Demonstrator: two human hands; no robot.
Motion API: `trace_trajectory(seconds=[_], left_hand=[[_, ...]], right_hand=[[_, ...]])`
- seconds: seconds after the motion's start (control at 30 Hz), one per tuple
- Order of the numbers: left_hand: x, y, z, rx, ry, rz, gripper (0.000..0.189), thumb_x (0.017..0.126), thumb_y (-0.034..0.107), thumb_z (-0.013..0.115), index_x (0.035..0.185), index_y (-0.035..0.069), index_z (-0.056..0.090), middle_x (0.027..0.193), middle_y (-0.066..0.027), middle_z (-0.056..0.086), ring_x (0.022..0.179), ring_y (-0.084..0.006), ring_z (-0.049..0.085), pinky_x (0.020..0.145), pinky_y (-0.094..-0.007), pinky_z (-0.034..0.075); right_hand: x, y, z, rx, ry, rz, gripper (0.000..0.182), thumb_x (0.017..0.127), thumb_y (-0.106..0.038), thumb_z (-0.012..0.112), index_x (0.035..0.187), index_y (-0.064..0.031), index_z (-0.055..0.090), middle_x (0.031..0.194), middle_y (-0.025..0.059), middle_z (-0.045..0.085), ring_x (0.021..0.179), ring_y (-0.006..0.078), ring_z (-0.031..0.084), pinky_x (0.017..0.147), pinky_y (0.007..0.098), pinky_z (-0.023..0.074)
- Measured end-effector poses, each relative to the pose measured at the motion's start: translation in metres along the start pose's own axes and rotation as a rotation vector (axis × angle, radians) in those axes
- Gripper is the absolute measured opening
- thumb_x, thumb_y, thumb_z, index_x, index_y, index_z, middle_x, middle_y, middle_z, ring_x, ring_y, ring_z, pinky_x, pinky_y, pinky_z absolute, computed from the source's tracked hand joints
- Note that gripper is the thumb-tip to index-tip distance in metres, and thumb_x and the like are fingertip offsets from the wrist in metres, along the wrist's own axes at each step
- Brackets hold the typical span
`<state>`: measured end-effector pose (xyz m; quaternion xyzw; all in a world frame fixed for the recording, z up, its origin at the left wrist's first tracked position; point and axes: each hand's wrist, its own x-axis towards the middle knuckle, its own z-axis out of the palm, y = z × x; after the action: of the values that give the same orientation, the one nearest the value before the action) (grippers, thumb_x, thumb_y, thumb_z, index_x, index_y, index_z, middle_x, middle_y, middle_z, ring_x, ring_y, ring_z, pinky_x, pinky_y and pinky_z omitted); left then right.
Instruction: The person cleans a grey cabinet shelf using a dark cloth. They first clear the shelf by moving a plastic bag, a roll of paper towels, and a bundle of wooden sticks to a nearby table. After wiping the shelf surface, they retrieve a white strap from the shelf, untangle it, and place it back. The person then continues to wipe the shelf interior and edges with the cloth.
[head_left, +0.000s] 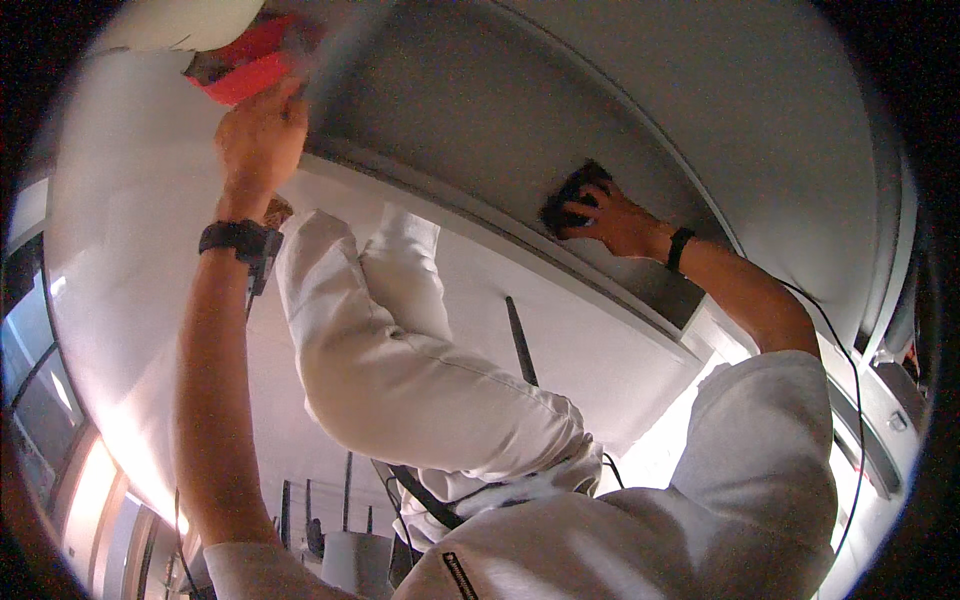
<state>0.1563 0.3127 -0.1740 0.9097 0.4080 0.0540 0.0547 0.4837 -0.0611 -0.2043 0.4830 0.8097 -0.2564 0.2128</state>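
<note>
My left hand (262, 142) is raised at the upper left, its fingers closed on a red and dark object (251, 71). Motion blur hides what that object is. On the right, my right hand (622, 221) grips a black object (574, 199), its exact kind unclear, against a dark grey panel (457, 97). A straight ledge (480, 210) borders this panel on the side toward my body. Wrist straps circle both my wrists, the left one (236, 238) bulkier than the right one (680, 249).
A pale curved piece (180, 22) juts in at the top left. My bent leg in white trousers (405, 375) lies below the ledge. A dark rod (521, 341) stands beyond my thigh. A thin black cable (859, 390) hangs by my right arm. A pale cylindrical container (356, 562) sits low.
</note>
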Motion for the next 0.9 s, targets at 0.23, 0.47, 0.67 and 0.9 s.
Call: trace_trajectory(seconds=[0.23, 0.47, 0.67, 0.9], left_hand=[[0.002, 0.003, -0.007, 0.065, -0.121, -0.091, 0.038, 0.095, 0.037, 0.049, 0.129, 0.022, 0.059, 0.122, -0.0094, 0.065, 0.11, -0.0317, 0.062, 0.094, -0.045, 0.048], [0.004, 0.011, -0.012, 0.068, -0.195, -0.099, 0.042, 0.096, 0.04, 0.046, 0.131, 0.021, 0.058, 0.124, -0.0119, 0.064, 0.112, -0.0338, 0.06, 0.095, -0.0441, 0.046], [0.005, -0.014, 0.006, 0.008, -0.136, -0.104, 0.042, 0.096, 0.039, 0.046, 0.133, 0.023, 0.056, 0.125, -0.0119, 0.063, 0.112, -0.0342, 0.061, 0.094, -0.0447, 0.047], [0.009, -0.015, 0.006, 0.003, -0.149, -0.094, 0.041, 0.098, 0.04, 0.044, 0.134, 0.024, 0.056, 0.127, -0.0113, 0.063, 0.113, -0.0331, 0.06, 0.095, -0.0434, 0.046]], right_hand=[[-0.065, 0.0, 0.056, 0.114, -0.054, 0.186, 0.066, 0.071, -0.01, 0.066, 0.131, -0.034, 0.057, 0.149, 0.0092, 0.037, 0.132, 0.0412, 0.033, 0.109, 0.0607, 0.0321], [-0.102, 0.002, 0.074, 0.179, -0.29, 0.215, 0.07, 0.069, -0.006, 0.07, 0.132, -0.0338, 0.055, 0.149, 0.0098, 0.033, 0.135, 0.0395, 0.029, 0.108, 0.0595, 0.034], [-0.124, -0.002, 0.091, 0.31, -0.278, 0.389, 0.068, 0.073, -0.004, 0.069, 0.132, -0.0325, 0.052, 0.146, 0.012, 0.031, 0.135, 0.0394, 0.027, 0.106, 0.0552, 0.0377], [-0.145, -0.009, 0.145, 0.496, -0.111, 0.6, 0.068, 0.072, -0.017, 0.073, 0.135, -0.0252, 0.048, 0.14, 0.0184, 0.036, 0.123, 0.0432, 0.04, 0.103, 0.0558, 0.0376]])
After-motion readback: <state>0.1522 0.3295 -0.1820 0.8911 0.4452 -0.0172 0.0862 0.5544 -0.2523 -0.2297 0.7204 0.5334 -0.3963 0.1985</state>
